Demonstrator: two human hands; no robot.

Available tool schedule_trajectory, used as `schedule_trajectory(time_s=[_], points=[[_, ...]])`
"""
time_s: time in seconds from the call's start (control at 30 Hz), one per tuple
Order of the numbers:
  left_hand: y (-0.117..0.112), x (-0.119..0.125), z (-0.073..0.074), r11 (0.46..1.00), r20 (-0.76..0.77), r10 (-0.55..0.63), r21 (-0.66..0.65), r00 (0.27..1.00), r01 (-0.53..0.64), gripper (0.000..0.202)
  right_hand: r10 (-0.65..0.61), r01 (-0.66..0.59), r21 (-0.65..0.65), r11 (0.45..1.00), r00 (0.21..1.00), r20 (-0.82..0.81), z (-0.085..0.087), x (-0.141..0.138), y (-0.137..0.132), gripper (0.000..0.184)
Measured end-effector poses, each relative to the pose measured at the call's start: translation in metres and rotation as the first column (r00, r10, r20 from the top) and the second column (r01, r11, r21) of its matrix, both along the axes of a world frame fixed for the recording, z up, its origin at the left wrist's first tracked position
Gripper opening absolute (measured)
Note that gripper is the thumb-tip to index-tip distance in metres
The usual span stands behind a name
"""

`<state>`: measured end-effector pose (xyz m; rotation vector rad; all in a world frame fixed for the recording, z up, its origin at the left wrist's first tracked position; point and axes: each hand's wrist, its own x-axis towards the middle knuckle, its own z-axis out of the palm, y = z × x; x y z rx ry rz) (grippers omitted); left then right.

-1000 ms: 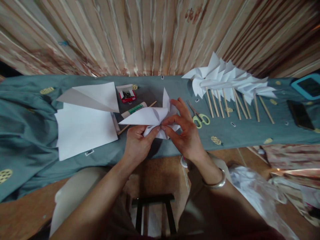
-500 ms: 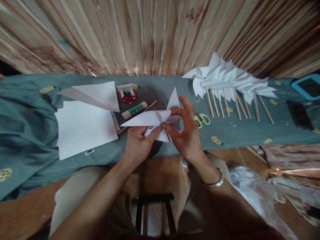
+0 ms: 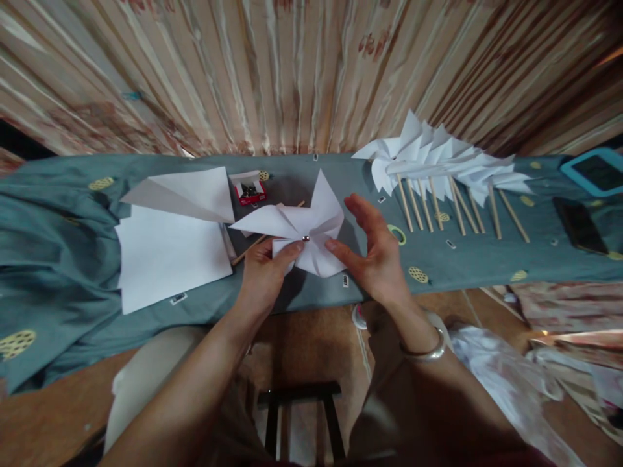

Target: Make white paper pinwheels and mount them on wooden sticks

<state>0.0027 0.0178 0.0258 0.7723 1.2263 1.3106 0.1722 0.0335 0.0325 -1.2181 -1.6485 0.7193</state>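
A white paper pinwheel (image 3: 296,228) with a small metal pin at its centre is held above the grey-green cloth (image 3: 73,259). My left hand (image 3: 265,275) grips it from below, thumb pressed by the pin. My right hand (image 3: 377,256) is beside its right blades, fingers spread, the thumb tip touching the paper. A thin wooden stick (image 3: 248,248) lies under the pinwheel on the cloth.
White paper sheets (image 3: 170,250) lie at the left, with a red box of pins (image 3: 250,189) behind. A row of finished pinwheels on sticks (image 3: 438,175) lies at the right, green-handled scissors (image 3: 398,235) beside my right hand. A phone (image 3: 579,224) and a tablet (image 3: 596,170) sit far right.
The right hand let go of the blades and opened. The pinwheel now shows flat with its pin in the centre, shifted slightly left.
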Motion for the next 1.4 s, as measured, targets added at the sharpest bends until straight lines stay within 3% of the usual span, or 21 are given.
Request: schedule_trajectory(time_s=[0.1, 0.23, 0.33, 0.47, 0.73, 0.93, 1.17, 1.4], points=[[0.0, 0.0, 0.001, 1.0, -0.061, -0.003, 0.007, 0.998, 0.003, 0.021, 0.165, -0.214, -0.21, 0.954, 0.959, -0.231, 0.002, 0.008, 0.006, 0.066], [-0.001, 0.0, 0.002, 0.999, -0.097, -0.024, 0.021, 0.995, 0.026, 0.023, 0.306, -0.5, -0.421, 0.757, 0.84, -0.448, 0.005, 0.015, 0.011, 0.045], [-0.002, 0.0, 0.0, 0.999, -0.061, -0.046, 0.024, 0.997, 0.048, 0.022, 0.282, -0.545, -0.496, 0.676, 0.813, -0.51, 0.005, 0.016, 0.012, 0.036], [-0.004, 0.001, -0.001, 0.996, -0.055, -0.083, -0.03, 0.995, 0.082, 0.021, 0.228, -0.549, -0.528, 0.649, 0.801, -0.553, 0.004, 0.013, 0.013, 0.031], [-0.004, 0.002, 0.002, 0.995, -0.175, -0.096, -0.01, 0.98, 0.096, 0.02, 0.092, -0.465, -0.582, 0.667, 0.826, -0.555, 0.005, 0.005, 0.016, 0.032], [-0.005, 0.001, -0.004, 0.988, -0.296, -0.1, 0.083, 0.95, 0.13, 0.019, 0.023, -0.366, -0.563, 0.741, 0.852, -0.523, 0.003, -0.004, 0.014, 0.028], [-0.006, 0.001, -0.005, 0.981, -0.298, -0.122, 0.109, 0.947, 0.16, 0.023, -0.038, -0.253, -0.573, 0.78, 0.894, -0.446, -0.002, -0.006, 0.013, 0.029], [-0.004, -0.005, 0.002, 0.965, -0.167, -0.203, 0.133, 0.965, 0.226, 0.033, -0.055, -0.203, -0.531, 0.822, 0.901, -0.429, -0.004, 0.002, 0.013, 0.036]])
